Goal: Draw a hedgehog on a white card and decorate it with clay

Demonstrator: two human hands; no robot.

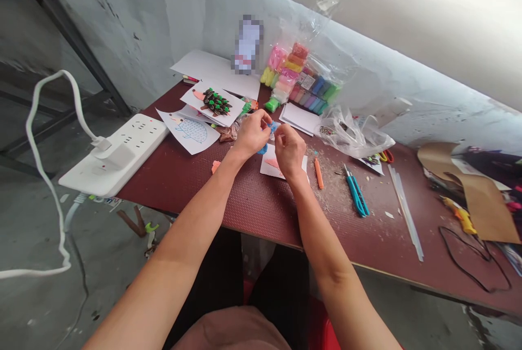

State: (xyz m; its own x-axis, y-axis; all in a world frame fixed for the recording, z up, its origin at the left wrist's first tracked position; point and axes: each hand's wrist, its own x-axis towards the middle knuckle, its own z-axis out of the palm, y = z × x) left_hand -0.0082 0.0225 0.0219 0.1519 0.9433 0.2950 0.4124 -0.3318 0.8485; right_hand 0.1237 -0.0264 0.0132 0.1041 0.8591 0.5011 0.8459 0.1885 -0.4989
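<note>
My left hand [253,133] and my right hand [290,150] are close together above the table, fingers pinched on blue modelling clay [263,149] that seems to be in a clear wrapper. Most of the clay is hidden by the fingers. Beneath my right hand lies a white card [267,169] with a flat pink-orange shape on it, partly covered. A lump of orange clay [216,166] sits left of the card. To its right is an orange stick-like tool [318,173].
Behind stand packs of coloured clay [299,81] and a propped phone [247,44]. Left are a hedgehog picture [214,102], a hedgehog drawing [190,131] and a power strip [118,154]. Right lie a utility knife [356,192], glue sticks [405,211], a plastic bag [353,132] and a yellow glue gun [460,214].
</note>
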